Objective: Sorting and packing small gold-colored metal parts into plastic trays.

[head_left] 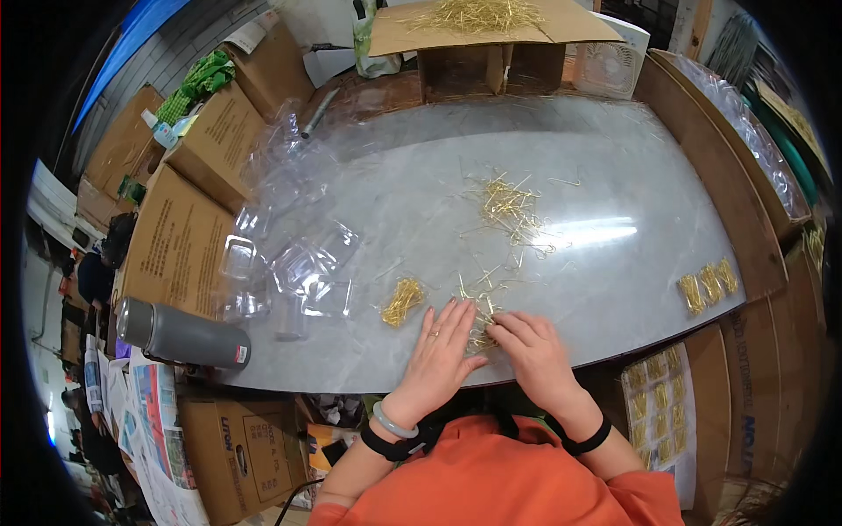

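My left hand (441,344) lies nearly flat at the table's near edge, fingers stretched out beside a small group of gold wire hooks (481,331). On the other side of that group, my right hand (531,347) has its fingers bent and pressed together on the hooks; its fingertips are partly hidden. A compact bundle of gold hooks (403,302) sits just left of my left hand, apparently in a clear plastic box. Farther off, a loose pile of gold wire hooks (509,209) spreads over the grey tabletop (386,202).
Clear plastic boxes (303,263) are heaped at the left, near a grey bottle (189,335) lying on its side. Several filled boxes (709,286) stand at the right edge. Cardboard cartons (180,250) wall the left side; a cardboard shelf (395,35) at the back bears more gold wire.
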Demonstrator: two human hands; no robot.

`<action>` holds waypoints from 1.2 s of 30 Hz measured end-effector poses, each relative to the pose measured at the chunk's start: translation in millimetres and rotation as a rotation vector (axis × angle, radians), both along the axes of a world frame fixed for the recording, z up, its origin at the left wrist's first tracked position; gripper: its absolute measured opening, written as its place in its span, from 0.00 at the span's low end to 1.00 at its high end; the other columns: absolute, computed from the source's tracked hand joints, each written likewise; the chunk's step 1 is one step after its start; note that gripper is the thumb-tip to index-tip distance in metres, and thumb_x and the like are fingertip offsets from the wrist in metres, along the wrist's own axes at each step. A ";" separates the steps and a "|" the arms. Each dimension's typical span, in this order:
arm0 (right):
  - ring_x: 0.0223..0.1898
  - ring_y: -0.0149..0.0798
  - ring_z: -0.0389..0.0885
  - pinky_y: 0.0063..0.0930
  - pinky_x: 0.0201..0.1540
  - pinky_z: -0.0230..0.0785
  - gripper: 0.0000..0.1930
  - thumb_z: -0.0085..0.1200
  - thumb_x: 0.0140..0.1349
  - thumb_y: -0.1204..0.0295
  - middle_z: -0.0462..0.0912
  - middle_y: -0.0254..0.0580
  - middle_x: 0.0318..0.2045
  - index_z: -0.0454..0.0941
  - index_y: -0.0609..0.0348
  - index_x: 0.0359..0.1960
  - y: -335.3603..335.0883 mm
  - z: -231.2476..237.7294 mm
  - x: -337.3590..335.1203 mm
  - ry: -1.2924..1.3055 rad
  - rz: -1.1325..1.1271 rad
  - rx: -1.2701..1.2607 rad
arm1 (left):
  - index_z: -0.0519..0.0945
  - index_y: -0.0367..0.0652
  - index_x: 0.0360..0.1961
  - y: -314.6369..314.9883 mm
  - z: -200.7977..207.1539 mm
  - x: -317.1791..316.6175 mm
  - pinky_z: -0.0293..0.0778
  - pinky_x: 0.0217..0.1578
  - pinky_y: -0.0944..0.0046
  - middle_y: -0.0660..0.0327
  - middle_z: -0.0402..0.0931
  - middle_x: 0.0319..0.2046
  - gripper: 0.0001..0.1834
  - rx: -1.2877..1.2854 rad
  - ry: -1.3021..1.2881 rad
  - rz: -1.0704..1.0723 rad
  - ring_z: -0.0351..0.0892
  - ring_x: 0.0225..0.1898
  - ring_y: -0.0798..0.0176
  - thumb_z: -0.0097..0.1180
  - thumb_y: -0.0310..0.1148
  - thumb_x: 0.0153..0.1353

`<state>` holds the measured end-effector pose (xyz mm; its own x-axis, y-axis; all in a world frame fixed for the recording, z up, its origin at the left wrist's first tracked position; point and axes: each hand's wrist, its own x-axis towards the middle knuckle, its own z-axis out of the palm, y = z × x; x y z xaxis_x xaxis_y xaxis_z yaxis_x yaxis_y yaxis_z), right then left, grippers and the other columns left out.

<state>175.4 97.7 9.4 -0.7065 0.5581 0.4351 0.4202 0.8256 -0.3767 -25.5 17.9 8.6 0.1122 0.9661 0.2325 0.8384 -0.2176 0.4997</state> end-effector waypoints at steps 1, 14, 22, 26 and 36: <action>0.60 0.51 0.76 0.44 0.62 0.69 0.21 0.60 0.59 0.78 0.79 0.46 0.60 0.78 0.57 0.56 0.4 1.0 0.0 0.022 0.025 -0.039 | 0.62 0.35 0.73 0.9 3.0 0.7 0.51 0.73 0.36 0.46 0.62 0.71 0.43 0.007 -0.011 -0.002 0.55 0.75 0.37 0.67 0.41 0.62; 0.59 0.55 0.75 0.45 0.62 0.70 0.27 0.57 0.57 0.78 0.76 0.51 0.61 0.74 0.61 0.61 93.2 36.7 -23.4 -0.356 0.355 0.048 | 0.81 0.47 0.60 -3.0 1.0 10.5 0.66 0.66 0.44 0.47 0.65 0.59 0.27 0.146 0.075 0.078 0.62 0.67 0.37 0.70 0.39 0.59; 0.61 0.50 0.74 0.48 0.62 0.67 0.31 0.66 0.59 0.61 0.75 0.47 0.62 0.73 0.57 0.63 35.0 50.8 -11.5 -0.332 0.130 -0.080 | 0.70 0.37 0.67 -11.4 -8.9 1.8 0.63 0.68 0.42 0.44 0.63 0.63 0.42 0.130 -0.060 0.128 0.60 0.68 0.34 0.75 0.43 0.54; 0.59 0.46 0.74 0.43 0.61 0.66 0.24 0.63 0.60 0.64 0.77 0.37 0.60 0.77 0.53 0.59 18.3 29.1 0.9 -0.239 0.170 0.030 | 0.63 0.29 0.68 -13.9 -6.5 1.7 0.57 0.71 0.39 0.41 0.63 0.64 0.50 0.145 -0.072 0.190 0.59 0.69 0.34 0.76 0.45 0.53; 0.54 0.49 0.79 0.41 0.55 0.74 0.17 0.57 0.60 0.81 0.82 0.44 0.53 0.81 0.57 0.52 -3.0 3.7 -9.8 0.145 0.069 -0.132 | 0.63 0.30 0.71 -2.5 0.4 1.4 0.52 0.73 0.37 0.43 0.63 0.68 0.41 0.043 0.099 -0.028 0.59 0.73 0.37 0.66 0.38 0.63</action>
